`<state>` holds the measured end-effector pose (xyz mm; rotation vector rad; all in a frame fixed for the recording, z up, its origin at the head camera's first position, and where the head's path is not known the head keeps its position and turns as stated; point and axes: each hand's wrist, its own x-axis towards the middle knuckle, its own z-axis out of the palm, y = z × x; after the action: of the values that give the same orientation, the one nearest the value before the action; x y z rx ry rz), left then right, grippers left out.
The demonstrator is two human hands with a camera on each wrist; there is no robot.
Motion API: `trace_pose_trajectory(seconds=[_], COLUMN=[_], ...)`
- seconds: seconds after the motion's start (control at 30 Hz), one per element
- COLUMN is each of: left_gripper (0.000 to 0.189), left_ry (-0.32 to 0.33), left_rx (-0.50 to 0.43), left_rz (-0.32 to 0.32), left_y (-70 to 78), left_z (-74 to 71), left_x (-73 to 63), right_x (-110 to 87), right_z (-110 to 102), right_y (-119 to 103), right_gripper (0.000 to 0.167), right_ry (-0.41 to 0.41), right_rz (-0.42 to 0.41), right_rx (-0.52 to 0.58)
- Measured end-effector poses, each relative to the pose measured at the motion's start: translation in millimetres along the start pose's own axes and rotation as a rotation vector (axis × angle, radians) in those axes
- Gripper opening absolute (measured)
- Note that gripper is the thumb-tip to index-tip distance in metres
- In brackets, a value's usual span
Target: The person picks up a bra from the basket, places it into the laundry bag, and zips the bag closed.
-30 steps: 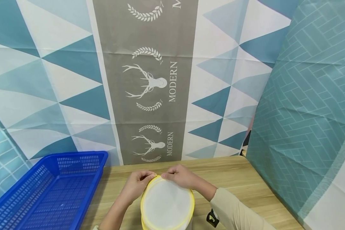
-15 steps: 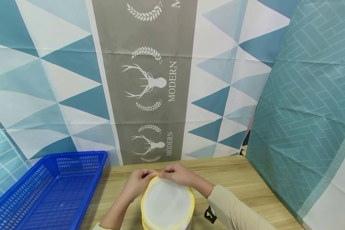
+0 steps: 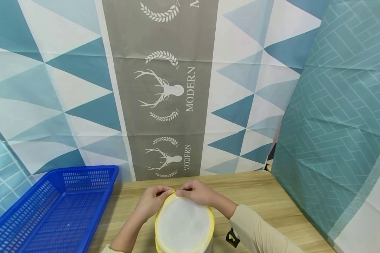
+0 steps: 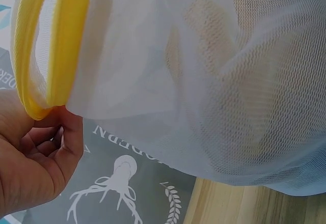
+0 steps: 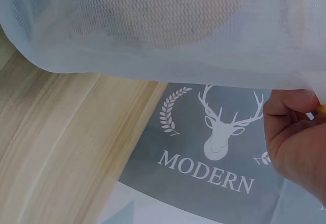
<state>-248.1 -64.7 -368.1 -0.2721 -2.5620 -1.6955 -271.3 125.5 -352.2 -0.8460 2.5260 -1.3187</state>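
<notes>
A white mesh laundry bag (image 3: 185, 225) with yellow trim stands at the front of the table, its round top facing up. My left hand (image 3: 151, 203) pinches the yellow trim (image 4: 66, 46) at the far edge of the top. Right beside it, my right hand (image 3: 197, 193) pinches the same edge between thumb and curled fingers. In the left wrist view, the top's yellow edge stands apart from the bag's rim above the left hand (image 4: 38, 152). Tan shapes show faintly through the mesh. In the right wrist view, a bit of yellow shows at the right hand's (image 5: 298, 132) fingertips.
A blue plastic basket (image 3: 106, 207) with perforated walls sits on the left of the wooden table (image 3: 250, 193). A patterned cloth (image 3: 164, 116) hangs behind the table, and a teal one (image 3: 339, 116) on the right. A black buckle (image 3: 232, 238) shows by the right sleeve.
My right hand has shifted very slightly left along the yellow edge, closer to the left hand. The left hand and the bag look about the same.
</notes>
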Motion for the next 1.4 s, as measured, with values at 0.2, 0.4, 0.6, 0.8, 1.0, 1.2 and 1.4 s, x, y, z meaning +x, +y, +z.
trace_pose_trajectory(seconds=[0.2, 0.4, 0.6, 0.8, 1.0, 1.2, 1.4], left_gripper=[0.015, 0.017, 0.016, 0.016, 0.015, 0.014, 0.014], left_ry=[0.006, -0.005, -0.003, -0.004, 0.003, 0.006, 0.008], left_rx=[0.008, -0.004, -0.012, -0.01, -0.011, -0.007, 0.001], left_rz=[0.0, -0.003, 0.002, 0.012, 0.007, 0.01, 0.01], left_y=[0.4, -1.2, -2.0, -2.6, -2.4, -3.6, -4.1], left_z=[0.6, 0.7, 0.9, 0.7, 0.7, 0.9, 0.3], left_x=[-0.3, -0.2, 0.1, -0.4, -0.8, -0.7, -0.5], right_x=[-0.8, -2.1, -3.0, -3.5, -3.6, -4.3, -4.1], right_z=[0.6, 1.3, 1.2, 1.4, 1.7, 1.5, 1.7], right_y=[2.0, 3.1, 3.2, 2.4, 4.3, 4.8, 4.4], right_gripper=[0.025, 0.026, 0.026, 0.026, 0.026, 0.026, 0.026], right_ry=[0.026, 0.031, 0.04, 0.047, 0.056, 0.066, 0.068], right_rz=[-0.015, -0.011, -0.015, -0.005, -0.007, -0.005, -0.006], right_rx=[-0.021, 0.001, -0.01, -0.007, -0.019, -0.032, -0.042])
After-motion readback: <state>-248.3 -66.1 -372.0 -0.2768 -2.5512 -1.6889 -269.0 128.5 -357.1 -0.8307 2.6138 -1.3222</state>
